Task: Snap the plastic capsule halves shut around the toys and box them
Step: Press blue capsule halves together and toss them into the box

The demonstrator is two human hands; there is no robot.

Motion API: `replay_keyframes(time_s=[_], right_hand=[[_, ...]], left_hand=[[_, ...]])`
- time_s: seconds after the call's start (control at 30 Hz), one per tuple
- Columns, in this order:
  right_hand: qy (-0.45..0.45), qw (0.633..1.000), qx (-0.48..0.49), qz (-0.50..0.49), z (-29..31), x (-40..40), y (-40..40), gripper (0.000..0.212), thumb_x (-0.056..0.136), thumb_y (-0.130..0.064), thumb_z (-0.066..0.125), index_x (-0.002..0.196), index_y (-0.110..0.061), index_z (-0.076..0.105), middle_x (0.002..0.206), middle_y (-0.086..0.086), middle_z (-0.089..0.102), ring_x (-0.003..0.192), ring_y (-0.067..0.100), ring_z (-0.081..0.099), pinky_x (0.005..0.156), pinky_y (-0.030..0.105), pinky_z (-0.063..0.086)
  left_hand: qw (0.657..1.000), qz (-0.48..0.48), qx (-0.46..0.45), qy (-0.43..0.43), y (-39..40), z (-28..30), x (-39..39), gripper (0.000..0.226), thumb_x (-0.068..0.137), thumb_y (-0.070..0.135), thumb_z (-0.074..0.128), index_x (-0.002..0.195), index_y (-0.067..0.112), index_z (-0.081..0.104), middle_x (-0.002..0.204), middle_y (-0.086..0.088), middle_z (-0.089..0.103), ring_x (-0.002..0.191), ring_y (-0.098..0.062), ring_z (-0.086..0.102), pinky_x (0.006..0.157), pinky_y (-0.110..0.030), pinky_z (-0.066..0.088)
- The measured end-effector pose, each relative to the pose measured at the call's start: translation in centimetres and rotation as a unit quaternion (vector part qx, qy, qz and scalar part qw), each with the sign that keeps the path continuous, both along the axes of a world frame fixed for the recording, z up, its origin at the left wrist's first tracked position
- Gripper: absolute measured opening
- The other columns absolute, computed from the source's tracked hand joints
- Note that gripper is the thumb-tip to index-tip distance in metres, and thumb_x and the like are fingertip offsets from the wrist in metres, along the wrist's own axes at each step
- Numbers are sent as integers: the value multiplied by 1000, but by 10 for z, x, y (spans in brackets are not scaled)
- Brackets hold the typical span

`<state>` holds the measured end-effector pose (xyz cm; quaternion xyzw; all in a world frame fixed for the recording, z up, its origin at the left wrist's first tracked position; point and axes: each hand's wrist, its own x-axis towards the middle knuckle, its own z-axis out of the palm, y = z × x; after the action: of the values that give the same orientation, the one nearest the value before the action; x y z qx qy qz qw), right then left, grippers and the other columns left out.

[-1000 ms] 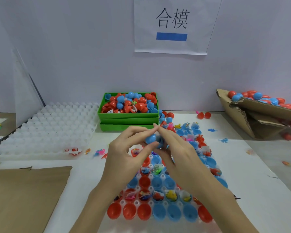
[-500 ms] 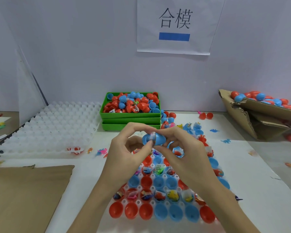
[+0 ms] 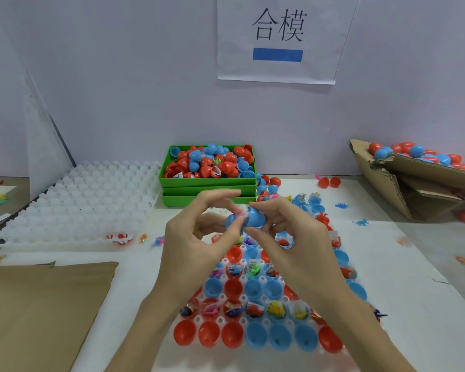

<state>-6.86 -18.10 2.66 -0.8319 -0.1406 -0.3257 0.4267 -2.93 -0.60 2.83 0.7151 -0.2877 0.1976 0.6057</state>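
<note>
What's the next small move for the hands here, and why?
Probably press the two blue capsule halves fully together. The left hand and right hand each pinch one half, and a gap with something pink in it shows at the seam.

Wall: pale grey-lilac, plain, running across the whole back of the view, evenly lit.
Paper sign: white sheet hanging on the wall, upper centre-right, carrying two black printed characters above a solid blue bar; its lower edge is curling slightly off the wall.
Divider panel: pale board standing at the left, leaning in against the wall and meeting the table.
Table: white surface, stretching from the wall toward the viewer, taking soft diffuse light.
Brown cardboard sheet: lying flat on the table at lower left.
</note>
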Motion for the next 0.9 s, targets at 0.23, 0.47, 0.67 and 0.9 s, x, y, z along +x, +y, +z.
replay_keyframes(time_s=[0.23,0.47,0.67,0.9], right_hand=[[7,1000,-13,-10,0,-1,2,33,87,-18,82,118,-20,70,97,-16,69,88,4,66,80,12,53],[16,999,-38,-4,0,0,1,36,87,-13,81,120,-21,73,101,-10,68,88,7,65,80,16,55],[38,997,-51,46,0,1,-1,36,95,-10,71,126,-29,70,112,-7,64,99,9,63,85,16,53],[22,999,31,17,-4,1,6,28,95,-12,71,122,-20,69,111,-11,68,102,5,67,86,17,56]], left_hand=[[1000,-10,6,17,3,1,4,9,92,7,75,97,14,74,108,5,74,95,-21,77,75,-31,64],[994,-48,7,96,2,1,5,12,91,-2,75,91,10,72,105,6,78,98,-14,77,82,-24,62],[990,-37,-7,139,2,0,6,28,83,0,84,98,15,67,97,8,78,91,-10,76,79,-16,58],[986,-44,-51,153,-3,-2,5,15,88,8,82,99,14,75,102,5,81,98,-12,77,86,-21,60]])
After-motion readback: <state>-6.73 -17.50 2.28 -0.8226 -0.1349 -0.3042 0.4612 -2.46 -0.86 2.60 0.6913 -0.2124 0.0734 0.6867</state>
